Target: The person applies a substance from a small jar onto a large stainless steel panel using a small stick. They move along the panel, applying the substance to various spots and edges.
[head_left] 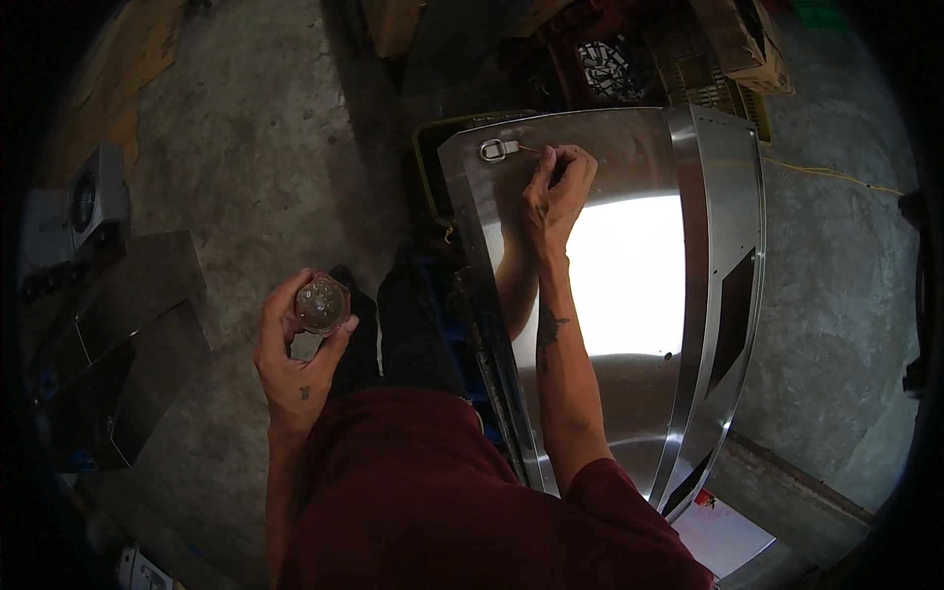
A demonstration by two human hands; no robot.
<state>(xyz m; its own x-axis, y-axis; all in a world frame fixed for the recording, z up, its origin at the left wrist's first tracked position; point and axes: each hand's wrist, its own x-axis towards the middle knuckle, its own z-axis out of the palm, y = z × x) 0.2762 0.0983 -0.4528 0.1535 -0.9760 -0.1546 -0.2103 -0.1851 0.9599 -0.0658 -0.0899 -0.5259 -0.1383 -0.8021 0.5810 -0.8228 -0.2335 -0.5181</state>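
Observation:
My left hand (pixel 300 339) is wrapped round a small faceted glass jar (pixel 323 304), held out over the floor to the left; its top faces up and something glistens inside. My right hand (pixel 559 197) reaches over a shiny bent sheet-metal panel (pixel 590 147). Its fingertips pinch a thin yellowish stick (pixel 529 148), mostly hidden by the fingers. The stick's tip points left, close to a metal D-ring on a small bracket (pixel 498 149) at the panel's far left corner. Whether the tip touches the bracket is too small to tell.
Crates, one holding many small metal parts (pixel 605 71), and a cardboard box (pixel 752 49) stand behind the panel. A yellow cord (pixel 826 171) runs off to the right. Dark sheet-metal boxes (pixel 138 324) lie at the left. A white printed sheet (pixel 726 536) is at the lower right.

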